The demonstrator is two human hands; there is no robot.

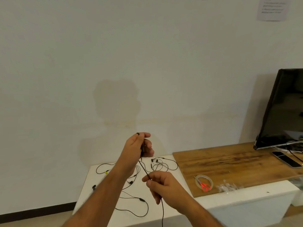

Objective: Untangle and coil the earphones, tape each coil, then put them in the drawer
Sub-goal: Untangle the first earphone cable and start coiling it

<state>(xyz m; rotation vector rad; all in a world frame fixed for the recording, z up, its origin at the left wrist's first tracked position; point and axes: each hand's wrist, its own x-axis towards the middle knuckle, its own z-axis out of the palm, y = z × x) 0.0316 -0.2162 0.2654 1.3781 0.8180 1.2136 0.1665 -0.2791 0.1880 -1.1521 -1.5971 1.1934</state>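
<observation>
My left hand (pixel 139 147) is raised above the white cabinet top (pixel 164 208) and grips the upper end of a black earphone cable (pixel 144 169). The cable runs taut down to my right hand (pixel 161 185), which pinches it between thumb and forefinger; the rest hangs below that hand to the frame's bottom edge. Other black earphones lie loose on the cabinet: one looped pair (pixel 164 164) at the back, another cable (pixel 139 205) at the front, one with a yellow tag (pixel 106 172) at the left.
A roll of clear tape (pixel 209 178) with red-handled scissors (pixel 205 186) on it lies on the wooden board (pixel 237 163) to the right. Small clear plastic pieces (pixel 227 188) sit beside them. A monitor (pixel 283 108) and a phone (pixel 287 159) stand farther right.
</observation>
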